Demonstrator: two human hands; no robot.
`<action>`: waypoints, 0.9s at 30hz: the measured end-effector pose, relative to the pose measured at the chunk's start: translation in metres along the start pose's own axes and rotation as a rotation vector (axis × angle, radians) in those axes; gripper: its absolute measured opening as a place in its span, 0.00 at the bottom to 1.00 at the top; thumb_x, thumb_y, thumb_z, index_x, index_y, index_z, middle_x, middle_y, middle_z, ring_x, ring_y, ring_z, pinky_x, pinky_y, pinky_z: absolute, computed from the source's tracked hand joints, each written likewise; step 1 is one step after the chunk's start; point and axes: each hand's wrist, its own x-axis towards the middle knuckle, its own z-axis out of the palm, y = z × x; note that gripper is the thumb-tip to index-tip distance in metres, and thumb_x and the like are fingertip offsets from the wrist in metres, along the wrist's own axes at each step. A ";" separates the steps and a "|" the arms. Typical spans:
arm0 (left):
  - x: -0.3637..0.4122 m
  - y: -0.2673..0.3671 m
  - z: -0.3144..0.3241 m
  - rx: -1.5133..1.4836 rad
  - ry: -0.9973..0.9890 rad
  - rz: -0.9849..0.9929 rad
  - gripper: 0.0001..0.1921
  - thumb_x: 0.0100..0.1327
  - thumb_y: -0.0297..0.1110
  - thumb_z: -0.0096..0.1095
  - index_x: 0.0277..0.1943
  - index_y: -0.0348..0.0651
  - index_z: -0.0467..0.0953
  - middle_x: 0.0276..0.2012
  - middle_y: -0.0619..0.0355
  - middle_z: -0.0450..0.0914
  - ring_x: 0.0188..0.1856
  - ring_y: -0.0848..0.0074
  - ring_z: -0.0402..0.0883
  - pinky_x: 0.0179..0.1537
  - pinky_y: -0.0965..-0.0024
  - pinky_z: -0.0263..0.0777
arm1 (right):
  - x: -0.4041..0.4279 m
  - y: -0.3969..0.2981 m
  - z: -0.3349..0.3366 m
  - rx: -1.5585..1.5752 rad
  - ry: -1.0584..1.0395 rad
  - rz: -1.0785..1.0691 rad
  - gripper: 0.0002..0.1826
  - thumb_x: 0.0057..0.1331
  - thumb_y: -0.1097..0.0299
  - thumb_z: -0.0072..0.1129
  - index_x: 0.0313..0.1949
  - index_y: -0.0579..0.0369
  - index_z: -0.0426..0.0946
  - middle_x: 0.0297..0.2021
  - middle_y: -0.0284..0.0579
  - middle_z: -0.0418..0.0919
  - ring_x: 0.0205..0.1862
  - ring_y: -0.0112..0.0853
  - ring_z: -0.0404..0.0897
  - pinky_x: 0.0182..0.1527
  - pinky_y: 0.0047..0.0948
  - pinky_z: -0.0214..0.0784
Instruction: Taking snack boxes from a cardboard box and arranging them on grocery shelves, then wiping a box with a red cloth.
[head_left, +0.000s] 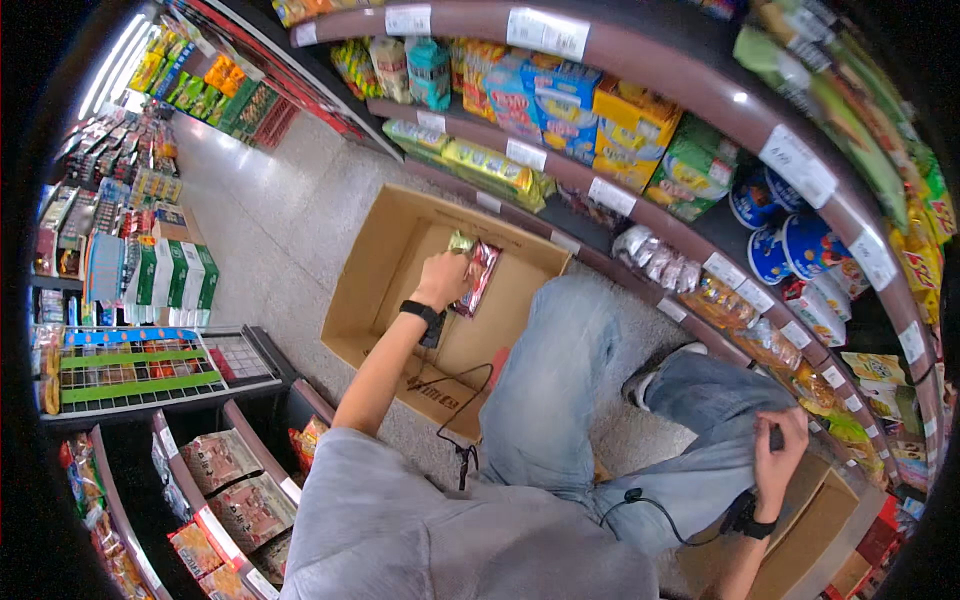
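My left hand reaches down into an open cardboard box on the floor, its fingers curled around the edge of small snack packets. A red packet shows to the right of the fingers, and a green packet pokes out beyond them. My fingertips are hidden, so the exact grip is hard to see. On my bent knee rests my right hand, loosely curled with nothing in it. Both wrists wear a black band; a small dark device hangs by the left one.
Shelves with boxed biscuits, blue tubs and bagged snacks curve along the far and right sides. A second cardboard box stands by my right forearm. Low shelving with packets lies left. A black cable crosses the box's near edge.
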 end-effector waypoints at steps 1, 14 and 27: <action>0.004 -0.014 0.044 -0.083 -0.050 -0.045 0.18 0.59 0.42 0.74 0.49 0.44 0.84 0.43 0.44 0.86 0.47 0.51 0.87 0.48 0.52 0.82 | -0.005 0.002 -0.001 -0.019 0.000 0.022 0.02 0.59 0.76 0.64 0.33 0.60 0.82 0.28 0.46 0.76 0.36 0.41 0.72 0.45 0.37 0.63; 0.080 -0.035 0.259 -0.435 -0.174 -0.399 0.55 0.57 0.52 0.80 0.78 0.42 0.50 0.67 0.29 0.67 0.56 0.38 0.82 0.55 0.47 0.80 | -0.021 0.025 0.002 -0.252 -0.045 0.159 0.04 0.63 0.73 0.61 0.33 0.61 0.79 0.33 0.51 0.74 0.42 0.47 0.72 0.55 0.44 0.64; 0.062 -0.038 0.245 -0.484 -0.079 -0.295 0.31 0.57 0.50 0.77 0.57 0.44 0.74 0.43 0.39 0.86 0.47 0.43 0.85 0.48 0.47 0.79 | 0.013 -0.008 0.016 -0.155 0.073 0.076 0.04 0.48 0.75 0.62 0.27 0.56 0.80 0.24 0.46 0.74 0.34 0.46 0.70 0.43 0.41 0.62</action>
